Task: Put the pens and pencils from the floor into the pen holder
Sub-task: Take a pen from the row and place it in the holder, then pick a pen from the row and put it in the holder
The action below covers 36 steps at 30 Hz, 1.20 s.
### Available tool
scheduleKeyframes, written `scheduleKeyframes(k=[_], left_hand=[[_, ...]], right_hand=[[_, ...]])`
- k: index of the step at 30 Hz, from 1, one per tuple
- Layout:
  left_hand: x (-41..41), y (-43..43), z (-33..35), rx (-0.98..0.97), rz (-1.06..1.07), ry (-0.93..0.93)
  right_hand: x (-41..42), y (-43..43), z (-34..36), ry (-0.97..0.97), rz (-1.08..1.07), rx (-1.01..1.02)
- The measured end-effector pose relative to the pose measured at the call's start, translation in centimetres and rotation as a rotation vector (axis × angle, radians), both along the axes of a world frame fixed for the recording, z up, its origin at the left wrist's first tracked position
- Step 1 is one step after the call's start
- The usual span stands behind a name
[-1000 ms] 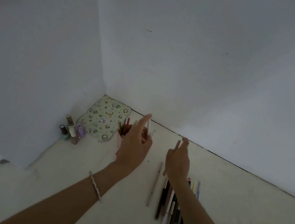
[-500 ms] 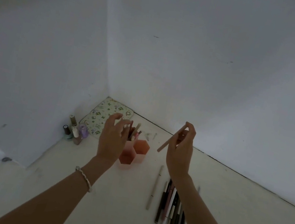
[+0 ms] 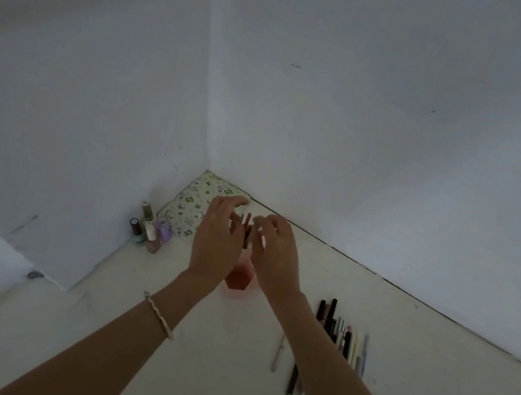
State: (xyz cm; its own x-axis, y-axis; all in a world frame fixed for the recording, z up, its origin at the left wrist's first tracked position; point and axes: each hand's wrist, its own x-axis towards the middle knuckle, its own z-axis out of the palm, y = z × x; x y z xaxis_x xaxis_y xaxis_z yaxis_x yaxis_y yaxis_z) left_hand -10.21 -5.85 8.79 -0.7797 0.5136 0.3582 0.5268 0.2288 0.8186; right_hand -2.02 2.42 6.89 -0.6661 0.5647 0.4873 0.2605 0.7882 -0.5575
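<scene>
- Both hands meet over the holder; our left hand (image 3: 216,241) hangs with fingers loosely curved and nothing visible in them; our right hand (image 3: 276,256) dips its fingertips among the standing pens, and we cannot tell whether it pinches one, since blur hides them
- coral hexagonal plastic pen holder (image 3: 239,280) stands on the floor just below and between our wrists; dark and reddish standing pens (image 3: 246,226) rise from it between our fingers
- we judge this as the drop-in step, the task partway done; a row of black, white and pastel pens (image 3: 338,333) lies just right of our right forearm, partly under it; a slim white pen (image 3: 278,353) lies just left of that forearm
- next, we think, the right hand must draw back to that row and pinch one
- beyond our left hand lies a floral fabric pouch (image 3: 193,203); left of it stand small nail-polish bottles (image 3: 149,230); neither blocks us, though the crowded holder might snag a new pen
</scene>
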Motion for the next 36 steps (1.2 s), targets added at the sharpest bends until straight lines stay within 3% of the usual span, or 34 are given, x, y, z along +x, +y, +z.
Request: scheduleKeyframes(k=[2,6,9,13,17,20,23,27,31,36], left_hand=[[1.0,0.5,0.0,0.014,-0.003,-0.015],[5.0,1.6,-1.5,-0.068,-0.150,-0.030],[9.0,2.8,-4.1,-0.244,-0.319,-0.014],[11.9,3.7,-8.0,-0.514,-0.313,-0.088],[13.7,4.1,-10.6,-0.869,-0.333,0.070],[13.8,4.4,-11.6,-0.957,-0.319,0.082],[13.2,5.0,-11.0,-0.890,-0.334,-0.050],[12.3,6.2,-7.6,-0.503,-0.346,-0.243],[11.4,6.4,-4.3,-0.287,-0.333,-0.192],[10.7,5.5,-2.7,-0.193,-0.351,-0.212]], right_hand=[[1.0,0.7,-0.4,0.012,-0.046,0.066],[4.2,3.6,-0.3,0.097,-0.248,-0.089],[7.4,5.6,-0.5,0.053,-0.329,-0.192],[10.9,6.4,-1.3,-0.034,-0.359,-0.317],[13.8,6.8,-2.7,-0.134,-0.371,-0.365],[15.1,6.7,-3.8,-0.219,-0.333,-0.374],[15.6,6.6,-4.6,-0.276,-0.324,-0.381],[15.6,6.2,-5.6,-0.524,-0.290,-0.372],[14.4,4.5,-6.4,-0.874,-0.229,-0.222],[13.2,2.6,-8.5,-1.002,-0.257,-0.097]])
